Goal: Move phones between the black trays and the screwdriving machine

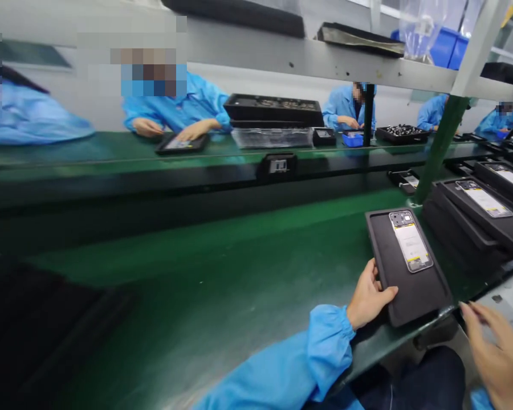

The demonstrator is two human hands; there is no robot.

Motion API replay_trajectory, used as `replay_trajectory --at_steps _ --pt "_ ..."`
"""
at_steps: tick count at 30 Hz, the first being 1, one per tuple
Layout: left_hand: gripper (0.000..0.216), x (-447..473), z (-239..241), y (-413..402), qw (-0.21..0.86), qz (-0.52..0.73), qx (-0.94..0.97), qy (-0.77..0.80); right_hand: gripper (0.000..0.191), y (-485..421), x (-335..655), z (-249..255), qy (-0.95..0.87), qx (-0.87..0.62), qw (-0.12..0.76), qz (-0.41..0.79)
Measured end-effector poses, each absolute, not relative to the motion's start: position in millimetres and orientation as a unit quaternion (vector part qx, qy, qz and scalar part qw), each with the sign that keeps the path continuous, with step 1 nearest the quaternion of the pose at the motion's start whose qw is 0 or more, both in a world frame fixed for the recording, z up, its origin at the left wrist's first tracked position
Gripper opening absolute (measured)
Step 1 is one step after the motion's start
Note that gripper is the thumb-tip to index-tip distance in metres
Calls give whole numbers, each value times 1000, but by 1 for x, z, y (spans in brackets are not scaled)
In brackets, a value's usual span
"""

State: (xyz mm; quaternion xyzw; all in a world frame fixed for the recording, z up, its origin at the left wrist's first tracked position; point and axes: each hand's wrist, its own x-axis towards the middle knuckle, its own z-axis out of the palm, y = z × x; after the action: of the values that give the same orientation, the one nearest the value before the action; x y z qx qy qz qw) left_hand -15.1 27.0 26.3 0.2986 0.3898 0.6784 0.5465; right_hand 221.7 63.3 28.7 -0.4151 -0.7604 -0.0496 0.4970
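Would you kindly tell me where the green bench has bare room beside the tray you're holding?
Bare green mat lies left of the left hand and its black tray. Right of it is crowded: stacked trays beyond the green post.

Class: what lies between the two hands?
In the head view, the near corner of the black tray lies between left hand and right hand.

Electronics assembly line: green conveyor belt (pixel 196 296), blue-smocked workers (pixel 188 108), open phones in black trays (pixel 406 267).
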Motion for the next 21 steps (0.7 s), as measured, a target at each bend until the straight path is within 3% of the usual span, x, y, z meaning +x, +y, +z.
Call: replay_trajectory --at_steps 5,10,17,21 --pt "70 -14 30 26 544 677 285 406 55 104 135 37 -851 -388 349 -53" --pt "58 -27 39 24 539 561 316 543 45 123 129 39 -899 -366 225 -84" --pt "52 -48 28 25 458 438 422 648 42 140 134 40 -843 -391 325 -174" --pt "49 -51 22 26 445 396 435 676 43 145 135 39 -845 -384 340 -149"
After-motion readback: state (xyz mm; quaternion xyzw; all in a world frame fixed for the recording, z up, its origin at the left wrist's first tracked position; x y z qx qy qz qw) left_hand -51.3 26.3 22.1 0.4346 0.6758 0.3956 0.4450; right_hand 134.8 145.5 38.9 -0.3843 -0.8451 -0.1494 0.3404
